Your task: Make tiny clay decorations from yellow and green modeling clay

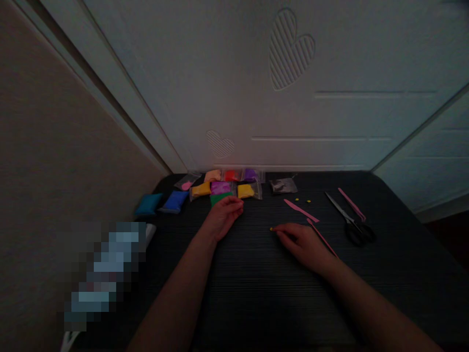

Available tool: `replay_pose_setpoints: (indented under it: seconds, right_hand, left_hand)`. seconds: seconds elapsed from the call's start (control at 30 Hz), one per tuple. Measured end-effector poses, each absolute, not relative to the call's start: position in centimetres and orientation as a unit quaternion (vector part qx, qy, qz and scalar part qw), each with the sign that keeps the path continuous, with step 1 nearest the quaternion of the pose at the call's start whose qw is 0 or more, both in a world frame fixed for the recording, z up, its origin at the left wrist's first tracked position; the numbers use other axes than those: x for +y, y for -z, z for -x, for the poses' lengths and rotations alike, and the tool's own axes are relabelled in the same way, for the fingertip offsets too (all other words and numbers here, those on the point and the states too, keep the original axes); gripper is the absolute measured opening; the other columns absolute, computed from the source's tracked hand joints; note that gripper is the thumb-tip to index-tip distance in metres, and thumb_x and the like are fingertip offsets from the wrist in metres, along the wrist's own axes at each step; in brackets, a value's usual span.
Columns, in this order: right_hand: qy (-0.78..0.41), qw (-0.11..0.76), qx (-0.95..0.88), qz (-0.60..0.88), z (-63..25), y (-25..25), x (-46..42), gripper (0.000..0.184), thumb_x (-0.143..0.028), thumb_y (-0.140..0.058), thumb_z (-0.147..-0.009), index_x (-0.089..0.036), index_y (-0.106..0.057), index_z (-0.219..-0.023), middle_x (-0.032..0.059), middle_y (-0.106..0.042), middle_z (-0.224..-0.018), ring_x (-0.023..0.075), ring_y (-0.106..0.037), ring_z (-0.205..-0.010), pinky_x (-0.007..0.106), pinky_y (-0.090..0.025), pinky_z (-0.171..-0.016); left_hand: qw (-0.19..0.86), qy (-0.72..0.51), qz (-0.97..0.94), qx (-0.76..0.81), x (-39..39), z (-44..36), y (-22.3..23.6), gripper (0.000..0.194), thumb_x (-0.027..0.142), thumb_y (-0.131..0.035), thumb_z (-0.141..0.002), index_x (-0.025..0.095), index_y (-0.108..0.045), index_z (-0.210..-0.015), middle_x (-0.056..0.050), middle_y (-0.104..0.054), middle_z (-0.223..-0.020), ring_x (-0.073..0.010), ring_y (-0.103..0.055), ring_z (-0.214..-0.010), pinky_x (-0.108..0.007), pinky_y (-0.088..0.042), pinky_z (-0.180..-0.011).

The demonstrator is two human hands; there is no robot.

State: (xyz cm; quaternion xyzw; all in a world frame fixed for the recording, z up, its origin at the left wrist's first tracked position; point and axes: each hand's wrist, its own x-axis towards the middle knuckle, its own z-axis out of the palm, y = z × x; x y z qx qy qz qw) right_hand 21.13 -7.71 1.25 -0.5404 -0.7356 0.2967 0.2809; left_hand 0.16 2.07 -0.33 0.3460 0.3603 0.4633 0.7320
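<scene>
My right hand (300, 240) is low over the dark table with its fingertips together. A tiny yellow piece of modelling clay (271, 229) shows at its fingertips. My left hand (226, 215) is to the left, its fingers curled in and thumb against them; whatever is inside, if anything, is hidden. It partly covers a green packet of clay (220, 197). Two more yellow clay bits (297, 199) lie beyond my right hand. Close to that hand are a pink plastic knife (301, 210) and a thin pink modelling tool (322, 237).
Black-handled scissors (353, 226) and another pink tool (352, 204) lie at right. Several coloured clay packets (246, 190) line the back, with a grey packet (283, 186) beside them. A blurred-out object (110, 269) stands at left. A white panel (234, 98) with hearts rises behind the table.
</scene>
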Motion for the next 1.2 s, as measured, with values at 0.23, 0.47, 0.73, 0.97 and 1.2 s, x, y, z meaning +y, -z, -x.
replay_pose_setpoints:
  seconds: [0.23, 0.47, 0.73, 0.97, 1.2]
  right_hand:
    - [-0.303, 0.270, -0.734, 0.545, -21.1, -1.3, -7.7, 0.024, -0.026, -0.040, -0.082, -0.024, -0.059, -0.098, 0.0007, -0.064, -0.095, 0.0137, -0.058, -0.087, 0.027, -0.045, -0.078]
    - [-0.311, 0.259, -0.737, 0.542, -21.1, -1.8, -7.7, 0.025, -0.025, -0.040, -0.083, -0.024, -0.058, -0.100, 0.0003, -0.063, -0.098, 0.0131, -0.057, -0.089, 0.026, -0.044, -0.079]
    - [-0.314, 0.260, -0.734, 0.543, -21.3, -1.8, -7.7, 0.024, -0.025, -0.041, -0.082, -0.024, -0.058, -0.099, 0.0005, -0.063, -0.098, 0.0131, -0.057, -0.089, 0.027, -0.044, -0.081]
    - [-0.319, 0.252, -0.734, 0.544, -21.4, -1.6, -7.8, 0.024, -0.026, -0.041, -0.083, -0.025, -0.057, -0.100, -0.0007, -0.062, -0.099, 0.0117, -0.056, -0.090, 0.025, -0.044, -0.081]
    - [-0.317, 0.249, -0.736, 0.545, -21.4, -1.7, -7.9, 0.024, -0.026, -0.041, -0.083, -0.025, -0.056, -0.101, -0.0014, -0.062, -0.100, 0.0108, -0.056, -0.091, 0.025, -0.043, -0.082]
  left_hand:
    - [0.749, -0.446, -0.349, 0.343, 2.3, -1.5, 0.4, 0.012, 0.007, -0.066, -0.061, 0.013, -0.060, -0.069, 0.000, -0.060, -0.074, -0.0076, -0.054, -0.068, -0.020, -0.042, -0.068]
    - [0.758, -0.439, -0.345, 0.338, 2.3, -1.2, 0.2, 0.012, 0.006, -0.064, -0.062, 0.014, -0.058, -0.069, 0.000, -0.058, -0.074, -0.0072, -0.053, -0.068, -0.020, -0.042, -0.067]
    - [0.763, -0.440, -0.347, 0.322, 2.2, -1.2, 0.2, 0.012, 0.006, -0.063, -0.064, 0.014, -0.056, -0.069, 0.001, -0.056, -0.074, -0.0071, -0.052, -0.068, -0.020, -0.041, -0.066]
    - [0.767, -0.440, -0.346, 0.315, 2.3, -1.1, 0.3, 0.008, 0.007, -0.060, -0.067, 0.013, -0.055, -0.070, 0.001, -0.056, -0.072, -0.0070, -0.052, -0.067, -0.020, -0.040, -0.067]
    - [0.772, -0.439, -0.339, 0.311, 2.2, -1.0, 0.3, 0.007, 0.009, -0.059, -0.069, 0.013, -0.056, -0.073, 0.000, -0.057, -0.073, -0.0078, -0.053, -0.068, -0.022, -0.040, -0.069]
